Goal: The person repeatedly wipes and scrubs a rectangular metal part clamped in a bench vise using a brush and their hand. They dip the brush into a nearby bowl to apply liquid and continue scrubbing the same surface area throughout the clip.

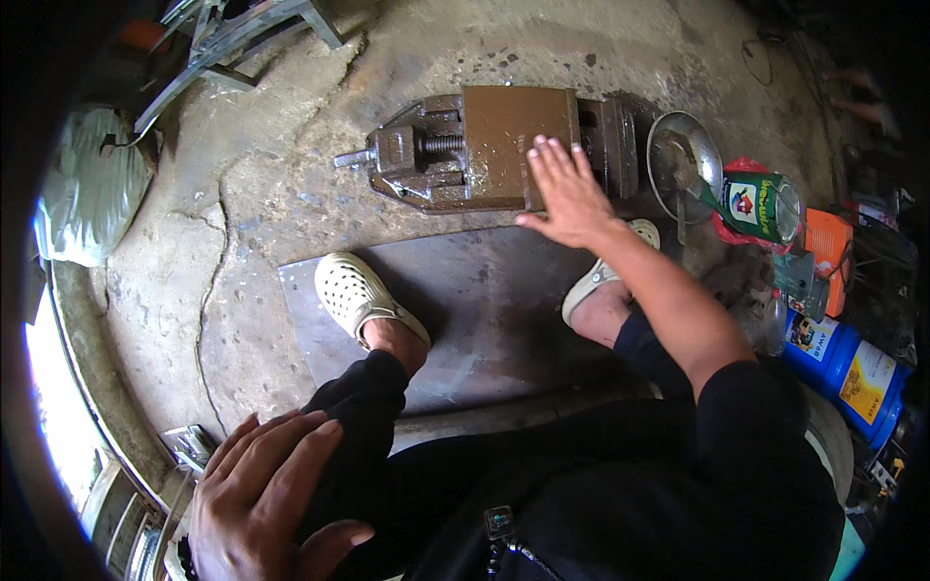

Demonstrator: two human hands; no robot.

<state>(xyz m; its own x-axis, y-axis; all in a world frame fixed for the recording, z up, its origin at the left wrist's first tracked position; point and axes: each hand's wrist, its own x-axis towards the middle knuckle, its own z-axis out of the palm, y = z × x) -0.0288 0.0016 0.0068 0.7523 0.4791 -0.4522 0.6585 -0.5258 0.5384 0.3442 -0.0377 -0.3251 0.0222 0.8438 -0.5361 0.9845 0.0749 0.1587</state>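
Observation:
On the floor ahead lies a greasy machine vise (518, 136), its screw (444, 144) and square spindle end pointing left. My right hand (570, 198) is over the right part of its flat brown top, fingers stretched out and holding nothing; whether the palm presses on the metal I cannot tell. Near my left knee, my left hand (266, 489) is spread with nothing in it. Right of the vise sits a round metal bowl (684, 160) with a brush-like tool in it, partly hidden. A green can (760, 208) stands beside the bowl.
My feet in pale clogs (354, 295) rest on a dark metal sheet (465, 358). At right are an orange object (828, 257) and a blue bucket (845, 373) lying tilted. A metal frame (228, 48) and a whitish plastic bag (97, 189) are at left.

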